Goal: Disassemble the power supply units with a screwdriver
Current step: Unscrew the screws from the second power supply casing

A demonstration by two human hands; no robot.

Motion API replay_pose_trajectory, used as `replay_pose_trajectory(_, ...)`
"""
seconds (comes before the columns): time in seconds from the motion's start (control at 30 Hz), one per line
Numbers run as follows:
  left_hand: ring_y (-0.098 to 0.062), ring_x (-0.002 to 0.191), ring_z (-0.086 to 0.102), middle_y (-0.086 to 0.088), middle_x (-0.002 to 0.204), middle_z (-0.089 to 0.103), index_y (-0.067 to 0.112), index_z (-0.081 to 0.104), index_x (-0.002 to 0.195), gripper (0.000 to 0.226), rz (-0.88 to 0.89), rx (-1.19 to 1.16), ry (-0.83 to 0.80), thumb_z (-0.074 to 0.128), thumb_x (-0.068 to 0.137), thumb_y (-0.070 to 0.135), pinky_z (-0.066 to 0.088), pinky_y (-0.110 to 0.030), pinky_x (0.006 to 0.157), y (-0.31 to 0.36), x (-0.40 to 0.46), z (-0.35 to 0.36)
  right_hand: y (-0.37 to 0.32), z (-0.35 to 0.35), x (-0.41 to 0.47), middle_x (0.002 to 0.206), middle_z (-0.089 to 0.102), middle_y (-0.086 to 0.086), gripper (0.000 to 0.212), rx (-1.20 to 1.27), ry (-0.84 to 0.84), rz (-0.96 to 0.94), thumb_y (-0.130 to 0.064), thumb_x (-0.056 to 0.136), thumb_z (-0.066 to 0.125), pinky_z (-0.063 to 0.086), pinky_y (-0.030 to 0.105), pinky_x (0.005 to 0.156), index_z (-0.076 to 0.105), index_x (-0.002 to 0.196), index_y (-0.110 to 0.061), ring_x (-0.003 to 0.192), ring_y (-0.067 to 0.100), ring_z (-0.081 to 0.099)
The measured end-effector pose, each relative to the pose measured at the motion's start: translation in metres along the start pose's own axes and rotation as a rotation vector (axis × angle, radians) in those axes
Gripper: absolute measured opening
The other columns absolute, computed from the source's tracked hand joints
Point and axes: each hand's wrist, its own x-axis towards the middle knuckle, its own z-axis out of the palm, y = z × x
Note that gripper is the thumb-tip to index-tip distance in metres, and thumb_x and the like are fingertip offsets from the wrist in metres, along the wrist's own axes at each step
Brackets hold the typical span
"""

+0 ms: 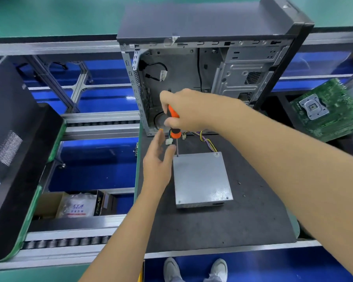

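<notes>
Gripping the orange-and-black screwdriver (174, 127) by its handle, the right hand (189, 110) is holding the tool almost upright, and the thin shaft is pointing down so that its tip is sitting on the far left corner of the grey power supply (201, 179). Just left of the shaft, the left hand (158, 161) is hovering with its fingers loosely spread and its palm turned toward the box; it is holding nothing, and whether its thumb is touching the box edge cannot be told.

That power supply is lying flat on the dark mat (243, 220) in the middle of the workbench. Its bundle of coloured wires (209, 142) is trailing from the far edge toward the back. A few loose screws (239, 182) are lying on the mat to the right of the box.

Behind the hands, an open computer case (212, 64) is standing upright with its side panel off. Off to the right, a green circuit board (330, 110) is resting tilted. On the left, a black case (14, 155) is lying on the roller conveyor (69, 242).
</notes>
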Motion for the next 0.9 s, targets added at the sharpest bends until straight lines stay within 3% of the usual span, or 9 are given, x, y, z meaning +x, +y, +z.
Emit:
replay_pose_trajectory(0.1, -0.005, 0.140, 0.042, 0.005, 0.154, 0.044, 0.022, 0.031, 0.155, 0.059, 0.214, 0.000, -0.078, 0.049, 0.100, 0.025, 0.038, -0.030, 0.114, 0.040, 0.014, -0.002, 0.011, -0.005, -0.005, 0.086, 0.042, -0.011, 0.022, 0.062, -0.087, -0.024, -0.031, 0.089, 0.056, 0.038, 0.039, 0.069, 0.044, 0.107, -0.027, 0.088, 0.023, 0.049)
replay_pose_trajectory(0.17, -0.009, 0.134, 0.050, 0.001, 0.149, 0.051, 0.019, 0.037, 0.152, 0.052, 0.299, 0.023, -0.133, 0.048, 0.102, 0.014, 0.044, -0.031, 0.110, 0.058, 0.019, 0.000, 0.015, -0.007, -0.008, 0.091, 0.047, -0.008, 0.020, 0.010, -0.098, 0.026, -0.038, 0.091, 0.050, 0.034, 0.039, 0.069, 0.043, 0.106, -0.028, 0.092, 0.024, 0.048)
replay_pose_trajectory(0.27, -0.012, 0.110, 0.066, -0.004, 0.120, 0.070, 0.009, 0.061, 0.134, 0.037, 0.262, 0.046, -0.105, 0.055, 0.098, 0.001, 0.053, -0.029, 0.097, 0.067, 0.020, 0.004, 0.018, -0.013, -0.014, 0.088, 0.053, 0.000, 0.044, 0.136, -0.158, 0.222, -0.066, 0.094, 0.028, 0.030, 0.035, 0.058, 0.039, 0.103, -0.025, 0.082, 0.018, 0.051)
replay_pose_trajectory(0.4, -0.023, 0.097, 0.066, -0.008, 0.104, 0.071, 0.009, 0.068, 0.114, 0.020, 0.270, 0.176, -0.110, 0.056, 0.099, 0.006, 0.053, -0.048, 0.088, 0.063, 0.023, 0.009, 0.014, -0.003, -0.017, 0.083, 0.053, 0.005, 0.034, 0.140, -0.056, 0.185, -0.054, 0.100, 0.035, 0.030, 0.036, 0.054, 0.035, 0.097, -0.020, 0.070, 0.020, 0.051)
replay_pose_trajectory(0.57, -0.017, 0.098, 0.066, 0.005, 0.103, 0.071, 0.029, 0.067, 0.110, 0.033, 0.296, 0.125, -0.132, 0.053, 0.097, 0.002, 0.054, -0.046, 0.091, 0.067, 0.023, 0.006, 0.017, -0.005, -0.019, 0.091, 0.053, 0.005, 0.037, 0.126, -0.027, 0.130, -0.054, 0.097, 0.046, 0.038, 0.035, 0.057, 0.039, 0.104, -0.018, 0.073, 0.023, 0.053)
replay_pose_trajectory(0.67, -0.001, 0.096, 0.063, 0.025, 0.098, 0.068, 0.049, 0.063, 0.107, 0.044, 0.262, 0.142, -0.127, 0.055, 0.097, 0.007, 0.053, -0.027, 0.090, 0.067, 0.022, 0.007, 0.013, -0.010, -0.020, 0.078, 0.036, -0.001, 0.056, -0.015, 0.083, 0.165, -0.073, 0.086, 0.050, 0.025, 0.028, 0.049, 0.043, 0.102, -0.020, 0.065, 0.022, 0.041)
replay_pose_trajectory(0.77, -0.003, 0.098, 0.063, 0.015, 0.101, 0.069, 0.024, 0.063, 0.122, 0.031, 0.214, 0.123, -0.141, 0.057, 0.097, 0.007, 0.051, -0.027, 0.090, 0.062, 0.024, 0.007, 0.007, -0.015, -0.019, 0.075, 0.029, -0.001, 0.053, -0.020, 0.097, 0.171, -0.066, 0.086, 0.057, 0.023, 0.028, 0.049, 0.050, 0.101, -0.016, 0.072, 0.027, 0.040)
replay_pose_trajectory(0.83, -0.017, 0.102, 0.064, -0.003, 0.112, 0.069, 0.014, 0.063, 0.125, 0.035, 0.203, 0.020, -0.205, 0.059, 0.094, 0.000, 0.051, -0.033, 0.093, 0.061, 0.028, 0.002, 0.005, -0.015, -0.018, 0.077, 0.033, 0.001, 0.041, -0.013, 0.072, 0.153, -0.052, 0.089, 0.061, 0.031, 0.031, 0.052, 0.052, 0.107, -0.016, 0.080, 0.032, 0.049)
replay_pose_trajectory(0.9, -0.014, 0.099, 0.064, -0.006, 0.114, 0.068, 0.011, 0.063, 0.126, 0.034, 0.172, -0.047, -0.251, 0.061, 0.094, 0.000, 0.051, -0.030, 0.089, 0.063, 0.031, -0.002, 0.003, -0.014, -0.018, 0.087, 0.045, 0.005, 0.035, 0.026, 0.030, 0.116, -0.044, 0.089, 0.064, 0.045, 0.037, 0.064, 0.052, 0.109, -0.019, 0.091, 0.035, 0.054)
